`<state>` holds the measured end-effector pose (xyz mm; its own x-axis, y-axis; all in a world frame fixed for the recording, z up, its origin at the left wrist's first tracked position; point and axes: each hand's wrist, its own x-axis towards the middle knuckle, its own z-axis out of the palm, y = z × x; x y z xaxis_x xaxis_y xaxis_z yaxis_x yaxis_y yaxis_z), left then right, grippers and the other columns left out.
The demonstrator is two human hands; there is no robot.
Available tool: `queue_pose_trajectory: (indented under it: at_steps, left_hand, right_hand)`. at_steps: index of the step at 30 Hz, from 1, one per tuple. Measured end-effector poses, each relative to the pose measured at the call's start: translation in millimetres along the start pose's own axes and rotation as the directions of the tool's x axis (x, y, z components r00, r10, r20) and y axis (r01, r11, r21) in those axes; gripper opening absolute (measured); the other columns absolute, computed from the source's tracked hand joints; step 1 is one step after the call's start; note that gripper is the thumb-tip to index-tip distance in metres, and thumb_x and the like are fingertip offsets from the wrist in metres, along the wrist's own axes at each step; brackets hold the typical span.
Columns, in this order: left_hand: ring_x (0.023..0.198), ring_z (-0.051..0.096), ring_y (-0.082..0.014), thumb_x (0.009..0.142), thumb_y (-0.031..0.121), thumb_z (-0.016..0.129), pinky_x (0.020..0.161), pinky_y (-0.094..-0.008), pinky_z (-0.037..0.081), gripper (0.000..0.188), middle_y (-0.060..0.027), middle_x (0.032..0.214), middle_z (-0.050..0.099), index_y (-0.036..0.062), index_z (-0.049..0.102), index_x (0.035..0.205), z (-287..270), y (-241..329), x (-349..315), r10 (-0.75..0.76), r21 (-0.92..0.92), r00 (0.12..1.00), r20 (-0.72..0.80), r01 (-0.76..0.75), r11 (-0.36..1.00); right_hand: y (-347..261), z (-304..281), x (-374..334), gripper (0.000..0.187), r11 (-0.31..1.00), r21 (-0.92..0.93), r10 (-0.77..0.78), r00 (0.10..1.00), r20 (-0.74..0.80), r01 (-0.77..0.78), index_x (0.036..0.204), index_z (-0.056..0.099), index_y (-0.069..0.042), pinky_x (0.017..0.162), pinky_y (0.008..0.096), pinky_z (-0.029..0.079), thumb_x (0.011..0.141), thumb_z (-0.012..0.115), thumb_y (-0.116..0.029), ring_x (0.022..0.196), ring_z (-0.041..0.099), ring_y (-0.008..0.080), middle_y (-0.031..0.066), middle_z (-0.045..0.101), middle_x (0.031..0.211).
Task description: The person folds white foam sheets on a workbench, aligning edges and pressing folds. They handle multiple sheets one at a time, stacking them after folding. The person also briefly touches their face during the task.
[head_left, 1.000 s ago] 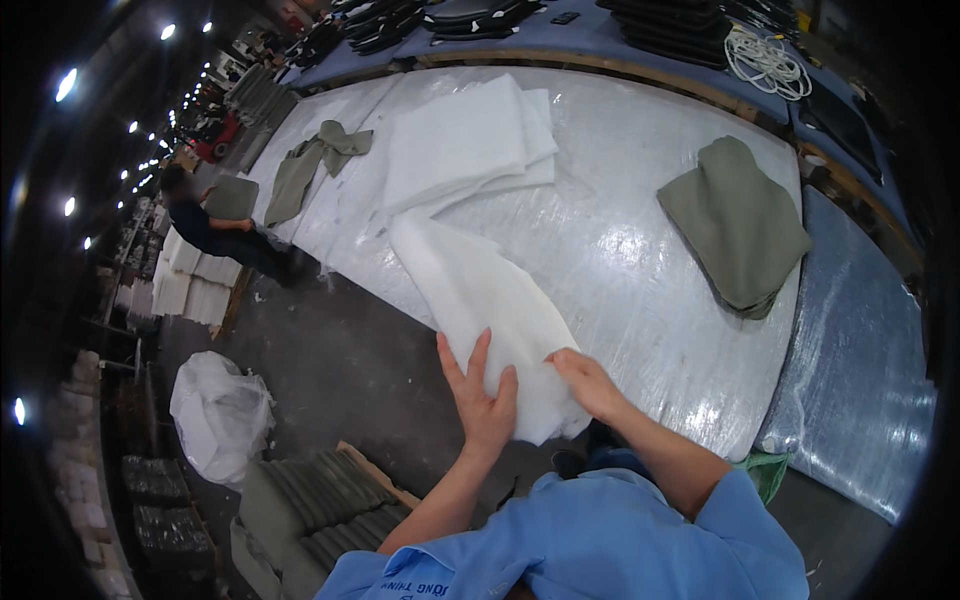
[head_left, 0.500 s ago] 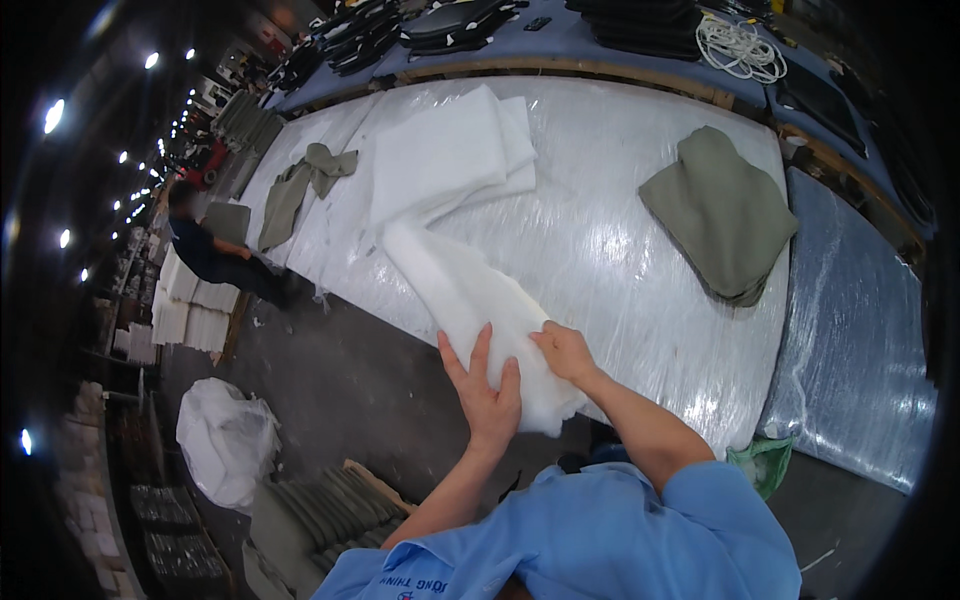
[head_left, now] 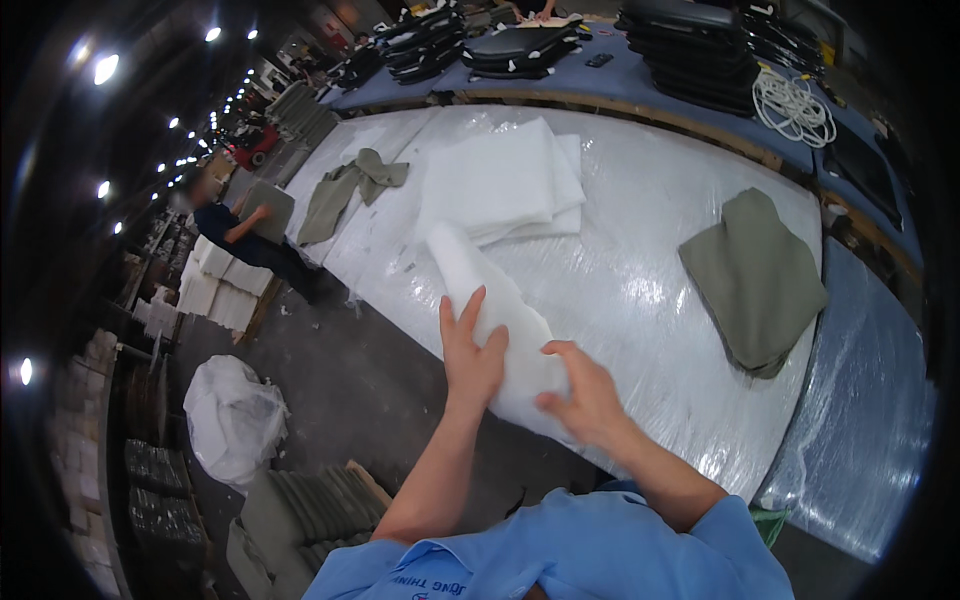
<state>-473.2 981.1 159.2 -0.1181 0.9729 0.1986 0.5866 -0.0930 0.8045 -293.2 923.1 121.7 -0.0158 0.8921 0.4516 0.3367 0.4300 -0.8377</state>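
A long folded strip of fluffy white wadding lies on the plastic-wrapped table, its near end by the table's front edge. My left hand rests on its left side with the fingers spread. At the strip's right edge is my right hand, thumb and forefinger apart, slightly blurred. Beyond the strip's far end sits a stack of folded white wadding sheets. On the right lies a pile of grey-green fabric pieces.
More grey-green fabric lies far left, near a person holding a grey-green panel. A blue bench behind carries black cushions and coiled white rope. A white plastic bag and stacked grey-green pieces stand lower left.
The wadding strip looks narrower, its near end drawn in. My right hand has loosened from a pinch to fingers apart. The view has shifted, and the person at left has raised the panel.
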Motion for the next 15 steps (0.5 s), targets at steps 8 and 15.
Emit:
queue_pose_trajectory:
  at_steps: [8, 15]
  left_hand:
    - [0.147, 0.038, -0.0373, 0.09, 0.011, 0.066, 0.112, -0.04, 0.042, 0.056, -0.0301, 0.166, 0.014, 0.014, 0.058, 0.146, -11, 27, 65, -0.173, -0.18, 0.984, -0.034, 0.164, 0.97]
    - [0.128, 0.058, -0.0263, 0.101, 0.015, 0.064, 0.1, -0.034, 0.051, 0.028, -0.0222, 0.16, 0.035, 0.0063, 0.072, 0.126, -22, -1, 25, 0.201, -0.053, 0.968, -0.147, -0.211, 0.976]
  right_hand:
    - [-1, 38, 75, 0.034, 0.998, 0.003, -0.056, 0.991, 0.12, 0.056, 0.1, 0.062, -0.003, 0.071, 0.0447, 0.049, 0.102, 0.06, -0.037, 0.078, 0.063, 0.0392, 0.0161, 0.061, 0.085]
    - [7, 66, 114, 0.038, 0.956, 0.288, -0.045, 0.947, 0.318, -0.051, 0.095, 0.061, -0.005, 0.068, 0.0494, 0.048, 0.108, 0.046, -0.038, 0.078, 0.063, 0.0419, 0.0193, 0.064, 0.082]
